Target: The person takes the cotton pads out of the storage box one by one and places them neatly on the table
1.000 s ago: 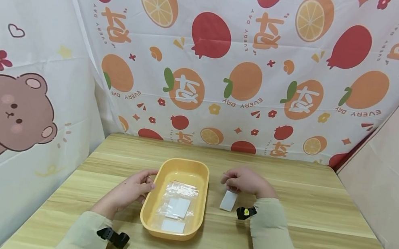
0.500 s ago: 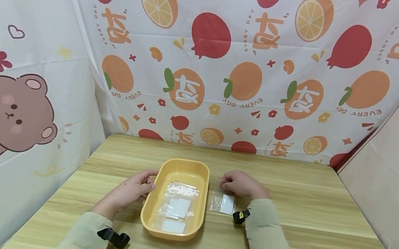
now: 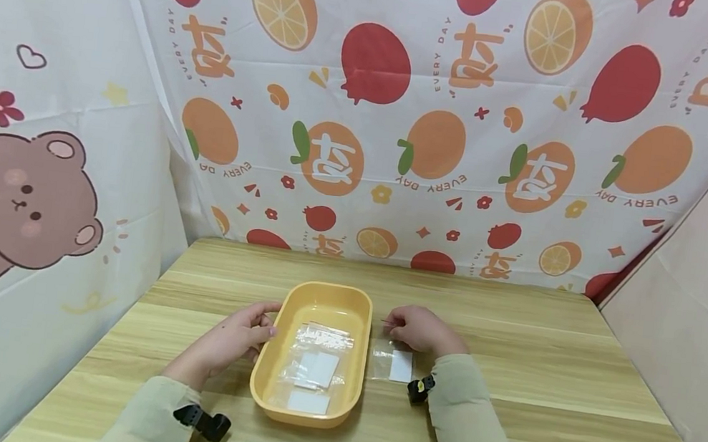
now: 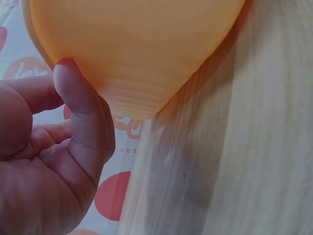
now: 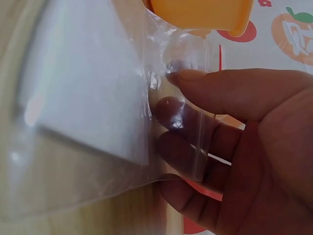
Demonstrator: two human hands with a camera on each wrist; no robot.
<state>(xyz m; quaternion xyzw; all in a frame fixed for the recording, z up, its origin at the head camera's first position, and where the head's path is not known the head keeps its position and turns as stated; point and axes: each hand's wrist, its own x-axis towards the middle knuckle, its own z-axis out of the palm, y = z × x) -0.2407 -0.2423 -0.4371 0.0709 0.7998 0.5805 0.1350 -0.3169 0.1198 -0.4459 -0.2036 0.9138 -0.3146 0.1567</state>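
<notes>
Right grip (image 3: 422, 330) pinches 1 zip-lock bag (image 3: 384, 363), left grip (image 3: 236, 338) holds the yellow tray (image 3: 332, 307): likely pickup, calling for a steady lift.

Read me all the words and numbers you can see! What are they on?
"EVERY DAY": on the fruit cloth, printed many times.
Big orange and white characters on the same cloth: too curly for me to read surely.
Yellow mark on the black strap near the right hand: too small to read.
Clear bag in that hand, yellow tray: no writing I can see.
Numbers: none I can make out.
</notes>
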